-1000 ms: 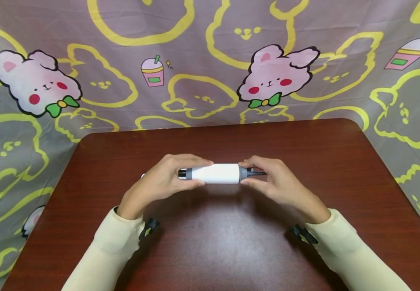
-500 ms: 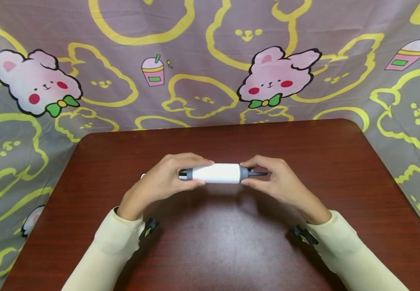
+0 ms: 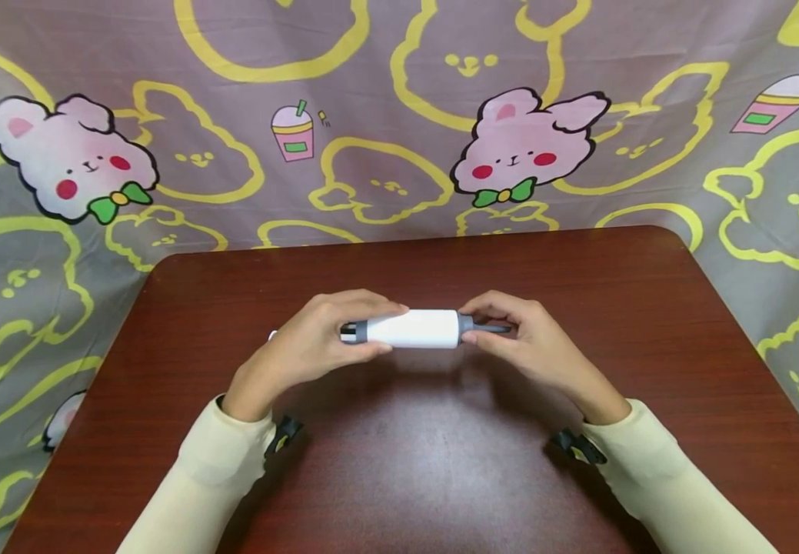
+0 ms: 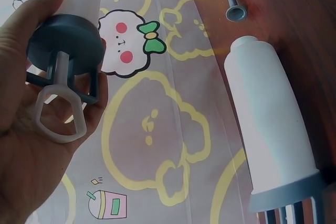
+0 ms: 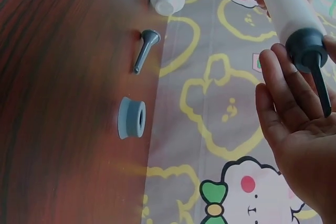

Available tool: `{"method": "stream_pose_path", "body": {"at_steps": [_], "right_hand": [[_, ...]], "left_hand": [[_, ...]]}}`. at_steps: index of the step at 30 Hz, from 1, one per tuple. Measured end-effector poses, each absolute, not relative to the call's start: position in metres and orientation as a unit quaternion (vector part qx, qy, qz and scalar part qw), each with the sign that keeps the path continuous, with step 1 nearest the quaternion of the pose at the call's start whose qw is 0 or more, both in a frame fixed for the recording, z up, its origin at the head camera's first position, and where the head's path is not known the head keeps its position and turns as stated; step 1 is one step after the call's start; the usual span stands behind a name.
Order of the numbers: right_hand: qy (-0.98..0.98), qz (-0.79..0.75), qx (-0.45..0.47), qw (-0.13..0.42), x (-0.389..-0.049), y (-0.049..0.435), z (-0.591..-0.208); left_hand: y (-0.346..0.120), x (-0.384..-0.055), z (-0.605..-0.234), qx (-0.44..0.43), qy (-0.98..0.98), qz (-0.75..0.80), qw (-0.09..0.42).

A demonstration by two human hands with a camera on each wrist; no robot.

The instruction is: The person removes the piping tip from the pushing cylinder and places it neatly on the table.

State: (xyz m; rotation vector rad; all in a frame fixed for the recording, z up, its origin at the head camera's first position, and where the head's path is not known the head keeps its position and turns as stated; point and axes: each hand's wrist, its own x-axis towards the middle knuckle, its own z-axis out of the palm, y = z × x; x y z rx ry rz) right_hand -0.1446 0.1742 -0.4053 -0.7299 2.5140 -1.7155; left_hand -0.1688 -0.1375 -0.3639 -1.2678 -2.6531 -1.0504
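A white icing syringe [image 3: 423, 328] with grey end caps is held level above the table. My left hand [image 3: 309, 338] grips its left end, thumb and fingers on opposite sides of the barrel. In the left wrist view a pale pull ring [image 4: 80, 121] sticks out towards the palm. At the other end my right hand [image 3: 540, 338] pinches the grey collar [image 5: 306, 45] between thumb and fingertips. A narrow dark grey nozzle [image 5: 321, 87] points from that collar over the right palm; the other right-hand fingers are spread apart.
Wrist views show a second white syringe [image 4: 270, 114], a loose grey nozzle [image 5: 146, 51] and a grey ring-shaped collar [image 5: 132, 118] on the brown table [image 3: 413, 462]. In the head view these are mostly hidden behind the hands. A patterned cloth [image 3: 385, 100] hangs behind.
My right thumb has shifted upward across the grey collar, and the nozzle looks slightly turned. The left hand keeps its grip, with the barrel almost still.
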Motion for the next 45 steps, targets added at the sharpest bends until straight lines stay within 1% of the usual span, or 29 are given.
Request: {"method": "stream_pose_path", "body": {"at_steps": [8,18,30,33,38,45], "right_hand": [[0.794,-0.559,-0.238,0.007,-0.1454,0.1730,-0.4048],[0.802,-0.550,-0.233,-0.001,-0.1452,0.1719,-0.4034],[0.807,-0.535,-0.245,-0.043,-0.1447,0.1706,-0.4065],[0.805,-0.543,-0.236,-0.038,-0.1446,0.1710,-0.4062],[0.793,-0.574,-0.207,-0.009,-0.1451,0.1728,-0.4033],[0.786,-0.584,-0.204,0.009,-0.1464,0.1740,-0.4003]], "left_hand": [[-0.1379,-0.1694,-0.3640,-0.398,-0.854,-0.335,0.004],[-0.1388,-0.1710,-0.3642,-0.397,-0.853,-0.338,0.009],[-0.1390,-0.1707,-0.3651,-0.388,-0.856,-0.340,0.011],[-0.1387,-0.1702,-0.3649,-0.388,-0.856,-0.341,0.010],[-0.1378,-0.1687,-0.3642,-0.391,-0.854,-0.343,0.011],[-0.1370,-0.1681,-0.3646,-0.397,-0.854,-0.338,0.014]]}}
